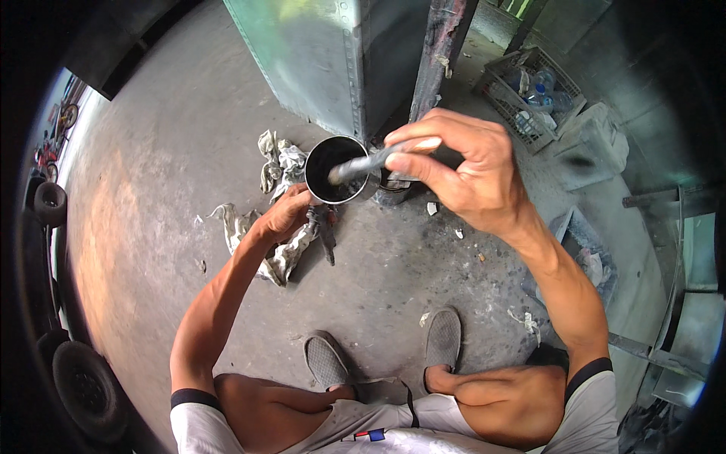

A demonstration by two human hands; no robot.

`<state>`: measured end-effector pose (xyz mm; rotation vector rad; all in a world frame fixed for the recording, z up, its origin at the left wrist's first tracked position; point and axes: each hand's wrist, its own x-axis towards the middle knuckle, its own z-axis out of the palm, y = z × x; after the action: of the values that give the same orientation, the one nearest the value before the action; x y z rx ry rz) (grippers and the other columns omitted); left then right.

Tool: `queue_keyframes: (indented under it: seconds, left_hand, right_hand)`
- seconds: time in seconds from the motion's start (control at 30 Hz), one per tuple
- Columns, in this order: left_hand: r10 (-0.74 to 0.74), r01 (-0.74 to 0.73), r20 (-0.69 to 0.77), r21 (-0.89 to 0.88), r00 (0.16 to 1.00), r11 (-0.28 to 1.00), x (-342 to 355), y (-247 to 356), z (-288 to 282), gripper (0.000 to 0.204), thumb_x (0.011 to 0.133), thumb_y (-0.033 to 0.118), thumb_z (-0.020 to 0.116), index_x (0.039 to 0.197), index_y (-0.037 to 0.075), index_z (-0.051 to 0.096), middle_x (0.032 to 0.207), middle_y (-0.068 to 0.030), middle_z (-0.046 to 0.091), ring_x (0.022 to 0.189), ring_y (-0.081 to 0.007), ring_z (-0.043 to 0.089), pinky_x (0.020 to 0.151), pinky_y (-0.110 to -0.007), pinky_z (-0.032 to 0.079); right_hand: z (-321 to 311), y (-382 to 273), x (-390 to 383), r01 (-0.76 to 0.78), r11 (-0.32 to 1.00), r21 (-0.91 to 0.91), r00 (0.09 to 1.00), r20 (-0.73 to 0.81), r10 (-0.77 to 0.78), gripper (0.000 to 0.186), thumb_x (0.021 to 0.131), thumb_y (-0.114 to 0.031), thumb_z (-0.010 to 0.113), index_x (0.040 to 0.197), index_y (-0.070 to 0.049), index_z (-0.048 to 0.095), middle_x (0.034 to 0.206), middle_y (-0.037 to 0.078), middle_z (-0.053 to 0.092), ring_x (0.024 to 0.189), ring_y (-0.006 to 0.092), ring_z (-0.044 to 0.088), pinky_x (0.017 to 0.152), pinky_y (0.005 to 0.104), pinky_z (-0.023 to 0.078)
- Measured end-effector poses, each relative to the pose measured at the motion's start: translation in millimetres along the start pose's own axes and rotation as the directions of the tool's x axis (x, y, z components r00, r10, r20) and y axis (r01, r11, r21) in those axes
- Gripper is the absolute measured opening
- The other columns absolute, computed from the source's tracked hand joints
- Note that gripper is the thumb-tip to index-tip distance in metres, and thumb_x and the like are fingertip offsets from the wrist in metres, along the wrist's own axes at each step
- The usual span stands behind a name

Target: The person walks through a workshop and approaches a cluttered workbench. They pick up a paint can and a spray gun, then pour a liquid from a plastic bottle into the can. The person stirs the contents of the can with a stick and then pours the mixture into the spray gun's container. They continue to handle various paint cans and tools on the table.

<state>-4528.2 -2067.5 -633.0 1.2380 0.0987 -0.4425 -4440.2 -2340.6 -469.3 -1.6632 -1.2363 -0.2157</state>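
Observation:
My left hand (289,213) is closed on the side of a round metal can (309,168) with a dark inside. My right hand (469,163) pinches a grey-smeared brush (370,161) between thumb and fingers. The wooden end of its handle shows by my fingertips, and its tip reaches into the mouth of the can. How much is in the can is hard to make out. A dark rag (324,236) hangs or lies just below the can, by my left fingers. Pale crumpled rags (283,259) lie on the floor beside my left hand.
A tall grey metal panel (318,68) stands ahead, with a stained post (437,57) to its right. Behind my right hand are a crate (546,135) of plastic bottles and a white sack (597,147). Wheels (87,390) line the left edge. Scraps litter the concrete floor (378,265).

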Motion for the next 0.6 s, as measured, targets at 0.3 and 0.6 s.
queue_keyframes:
  seconds: [0.3,0.6]
  left_hand:
    - [0.037,-0.036,-0.026,0.053,0.999,0.998,0,-1,-2,0.052,0.085,0.029,0.066,0.125,-0.003,0.056,0.112,-0.0095,0.064,0.099,-0.0179,0.062,0.091,-0.033,0.049]
    - [0.097,-0.080,-0.095,0.170,0.991,0.982,-4,2,-5,0.069,0.080,0.030,0.072,0.138,0.001,0.048,0.126,-0.0067,0.059,0.115,-0.0156,0.056,0.099,-0.031,0.044]
  right_hand:
    - [12,-9,-3,-0.054,0.983,0.174,0.997,0.059,0.044,0.016,0.078,-0.007,0.077,0.092,0.000,0.072,0.077,0.010,0.070,0.065,0.0168,0.066,0.058,0.0281,0.051]
    - [21,-16,-12,-0.014,0.998,0.061,0.999,-0.050,0.018,0.017,0.079,-0.009,0.077,0.092,0.001,0.071,0.075,0.010,0.068,0.061,0.0195,0.065,0.053,0.0287,0.049]
